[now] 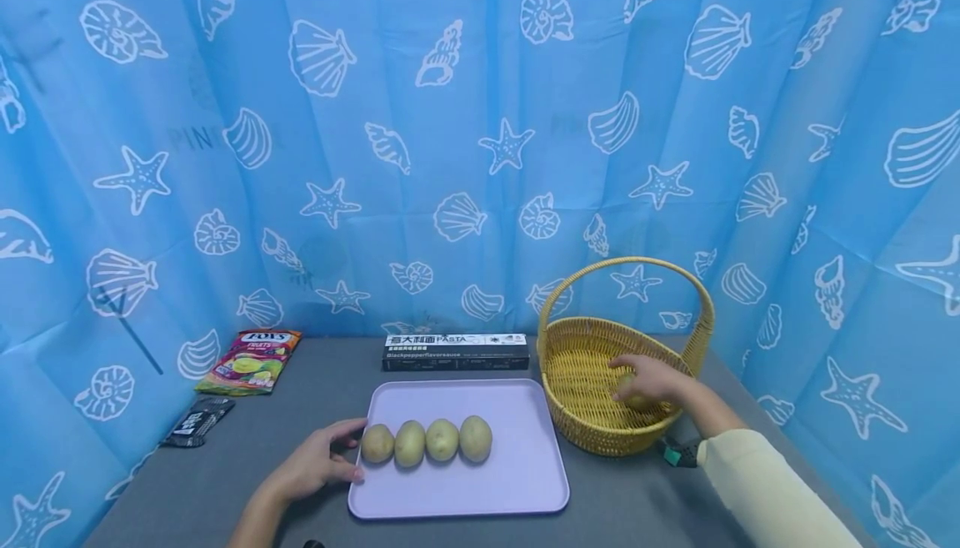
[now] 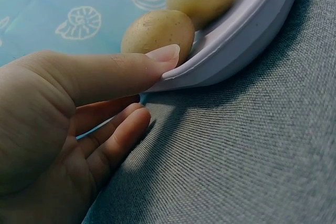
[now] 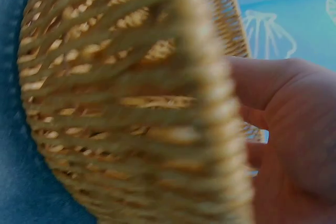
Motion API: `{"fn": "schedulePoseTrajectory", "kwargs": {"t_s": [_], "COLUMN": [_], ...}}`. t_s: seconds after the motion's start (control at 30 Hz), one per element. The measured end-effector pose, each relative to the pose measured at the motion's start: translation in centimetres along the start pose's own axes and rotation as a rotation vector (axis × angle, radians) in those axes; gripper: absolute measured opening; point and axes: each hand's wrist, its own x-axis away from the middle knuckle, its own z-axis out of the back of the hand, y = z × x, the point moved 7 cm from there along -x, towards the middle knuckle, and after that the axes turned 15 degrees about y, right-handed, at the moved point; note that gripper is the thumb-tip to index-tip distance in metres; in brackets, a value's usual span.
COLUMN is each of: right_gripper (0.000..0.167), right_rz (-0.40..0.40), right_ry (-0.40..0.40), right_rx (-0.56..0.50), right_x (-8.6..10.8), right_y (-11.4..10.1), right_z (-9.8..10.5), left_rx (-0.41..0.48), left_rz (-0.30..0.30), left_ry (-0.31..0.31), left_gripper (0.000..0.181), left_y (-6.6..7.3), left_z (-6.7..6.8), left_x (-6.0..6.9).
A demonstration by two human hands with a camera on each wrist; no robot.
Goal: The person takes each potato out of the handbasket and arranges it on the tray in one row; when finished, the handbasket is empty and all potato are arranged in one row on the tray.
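Several potatoes (image 1: 442, 439) lie in a row on the left part of a pale lilac tray (image 1: 525, 481). At the tray's left edge is my left hand (image 1: 315, 463), its thumb (image 2: 152, 65) against the rim beside the end potato (image 2: 160, 31) and its other fingers loosely bent outside the tray. My right hand (image 1: 656, 383) reaches inside a yellow wicker basket (image 1: 573, 364) and holds a potato (image 1: 639, 402), partly covered by the fingers. In the right wrist view, the basket's wall (image 3: 131, 103) hides the fingertips and that potato.
Behind the tray lies a black and white pasta box (image 1: 455, 353). A candy bag (image 1: 251, 362) and a small black packet (image 1: 198, 421) are at the left. The basket's tall handle (image 1: 628, 261) arches upward. A blue shell-patterned curtain (image 1: 480, 156) surrounds the grey table (image 1: 315, 398).
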Motion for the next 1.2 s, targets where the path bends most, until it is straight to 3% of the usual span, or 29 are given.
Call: {"fn": "schedulePoseTrajectory", "kwargs": {"t_s": [0.3,0.47,0.63,0.9,1.2], "right_gripper": [0.042,0.042,0.046,0.051,0.052], "right_rz": [0.001,0.017,0.083,0.206,0.243], "right_ry": [0.004,0.040,0.116,0.242,0.355], "right_rx": [0.073,0.080,0.049,-0.041,-0.174], "right_x": [0.0,0.1,0.1,1.2,2.8], "right_y": [0.4,0.2,-0.9,-5.5,-10.9], "right_z": [-1.1,-1.2,-0.8,0.0,0.0], "left_rx": [0.008,0.020,0.019,0.006,-0.012], "left_rz": [-0.009,-0.008,-0.001,-0.002,-0.004], "left_ry": [-0.003,-0.014,-0.012,-0.003,0.010], "left_gripper": [0.088,0.089,0.089,0.090,0.088], "left_y": [0.3,0.3,0.1,0.2,0.2], "left_z": [-0.1,-0.2,-0.2,-0.1,-0.1], "left_x": [0.2,0.2,0.2,0.1,0.0]}}
